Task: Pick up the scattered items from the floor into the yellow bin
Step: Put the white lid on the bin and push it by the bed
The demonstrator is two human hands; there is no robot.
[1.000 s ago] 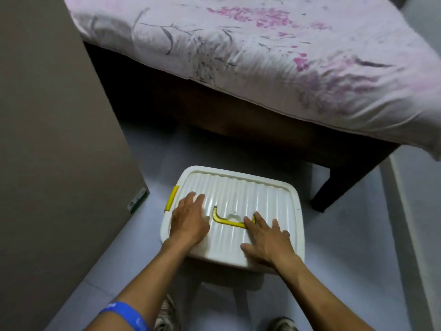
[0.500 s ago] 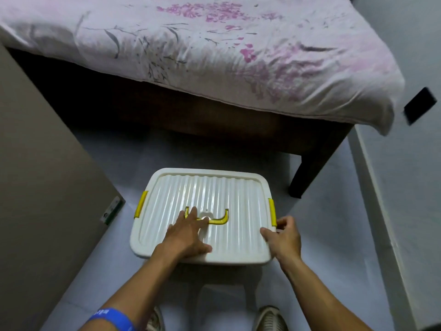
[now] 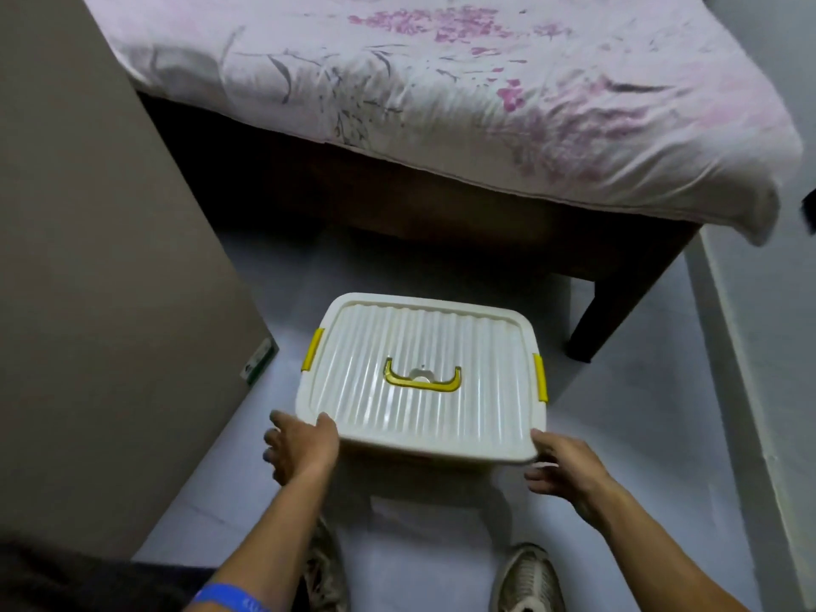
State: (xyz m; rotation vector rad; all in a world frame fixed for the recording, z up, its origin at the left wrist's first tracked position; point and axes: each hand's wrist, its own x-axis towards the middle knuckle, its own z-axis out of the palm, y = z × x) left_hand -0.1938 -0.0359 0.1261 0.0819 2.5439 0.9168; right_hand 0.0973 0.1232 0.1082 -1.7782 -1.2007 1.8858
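Lidded bin [image 3: 424, 382] on floor [image 3: 640, 435] before bed [image 3: 441, 103]; cabinet [image 3: 88, 258] at left. Left hand [image 3: 302, 443] and right hand [image 3: 569, 470] grip its near lid corners, fingers curled.

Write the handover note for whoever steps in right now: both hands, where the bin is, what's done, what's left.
Left hand: at the near left corner of the bin's white lid, thumb on the rim; whether it grips cannot be told.
Right hand: at the near right corner, fingers reaching under the lid's edge; grip also unclear.
Bin: on the floor in front of the bed, lid on, yellow side clips at both ends, yellow handle lying flat on top.
Done: no scattered items show on the floor in this view; the bin's contents are hidden.
Left: confirm nothing remains out of view, then check that the lid is seated.
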